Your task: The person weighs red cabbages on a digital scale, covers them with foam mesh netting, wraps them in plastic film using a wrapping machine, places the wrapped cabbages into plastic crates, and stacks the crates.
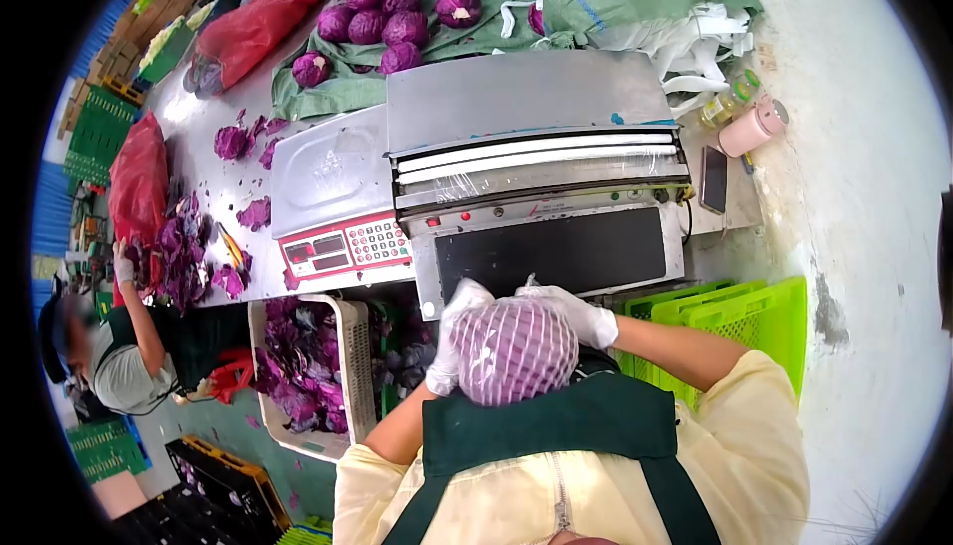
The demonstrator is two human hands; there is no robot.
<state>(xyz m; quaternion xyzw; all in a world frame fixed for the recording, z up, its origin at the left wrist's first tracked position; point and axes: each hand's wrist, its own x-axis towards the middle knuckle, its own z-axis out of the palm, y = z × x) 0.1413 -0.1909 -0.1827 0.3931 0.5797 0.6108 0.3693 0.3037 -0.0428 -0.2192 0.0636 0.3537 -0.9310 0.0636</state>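
A purple cabbage in a white foam net is held close to my chest, in front of the wrapping machine. My left hand, in a white glove, presses against the cabbage's left side. On its upper right side lies my gloved right hand, the fingers curving over the top. The machine's black plate sits just beyond both hands. To its left stands a scale with a red-framed keypad.
Several bare cabbages rest on green cloth at the back. A crate of purple leaves stands below the table's left part. Green crates, a phone and a pink bottle are at the right. A co-worker is at the left.
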